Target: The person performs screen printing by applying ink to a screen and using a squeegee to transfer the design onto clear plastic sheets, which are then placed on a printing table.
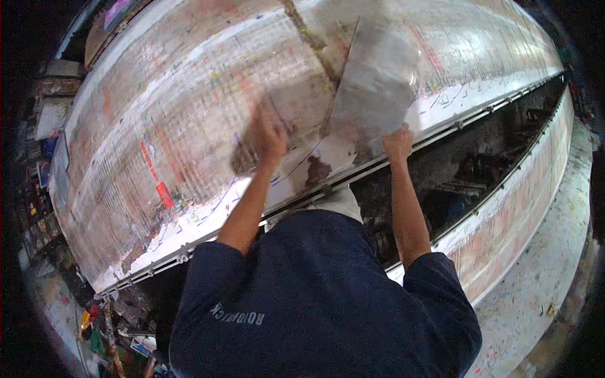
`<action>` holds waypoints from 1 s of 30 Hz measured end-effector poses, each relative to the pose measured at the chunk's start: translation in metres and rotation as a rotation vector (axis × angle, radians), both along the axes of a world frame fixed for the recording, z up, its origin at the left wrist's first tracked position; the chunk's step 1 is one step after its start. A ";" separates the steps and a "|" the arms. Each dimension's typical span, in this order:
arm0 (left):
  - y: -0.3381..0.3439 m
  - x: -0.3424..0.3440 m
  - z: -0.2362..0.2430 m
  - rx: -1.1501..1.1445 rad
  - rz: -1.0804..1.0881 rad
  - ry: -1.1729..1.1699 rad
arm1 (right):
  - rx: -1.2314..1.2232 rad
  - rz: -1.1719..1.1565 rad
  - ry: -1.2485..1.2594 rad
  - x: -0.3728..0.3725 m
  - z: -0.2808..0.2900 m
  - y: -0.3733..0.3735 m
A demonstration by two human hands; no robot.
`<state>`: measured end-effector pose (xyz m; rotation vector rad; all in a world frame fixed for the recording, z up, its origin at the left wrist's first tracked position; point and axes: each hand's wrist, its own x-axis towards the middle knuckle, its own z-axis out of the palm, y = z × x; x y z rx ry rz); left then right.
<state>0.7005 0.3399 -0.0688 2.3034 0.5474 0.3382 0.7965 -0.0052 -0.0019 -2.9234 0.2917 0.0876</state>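
Note:
My right hand (398,143) is closed on the lower right corner of a grey, see-through sheet (377,82). The sheet is raised at a slant over a long pale table top (208,120) and bends the light near its right edge. To its left, my left hand (272,140) hovers over or touches the same surface. Motion smears its fingers, so whether it holds anything is unclear. A dark shadow lies beside that hand. Brown stains, ribbed streaks and red, blue and yellow marks cover the table top.
A metal rail with small fittings (183,257) edges the table top in front of me. Right of me is a dark gap, then a second pale, stained surface (485,252). Assorted clutter (94,327) lies at the lower left, with more along the left side.

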 end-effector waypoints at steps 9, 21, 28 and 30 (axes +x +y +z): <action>-0.175 0.120 0.031 0.376 0.128 0.420 | 0.601 -0.194 0.363 0.045 -0.013 -0.053; -0.170 0.219 0.243 0.070 -0.439 -0.036 | 1.022 0.431 0.317 0.211 0.202 -0.118; -0.251 0.257 0.243 -0.100 -0.294 0.111 | 0.684 0.266 0.048 0.221 0.227 -0.153; -0.267 0.268 0.201 0.034 -0.310 -0.405 | 0.620 0.083 -0.006 0.218 0.189 -0.161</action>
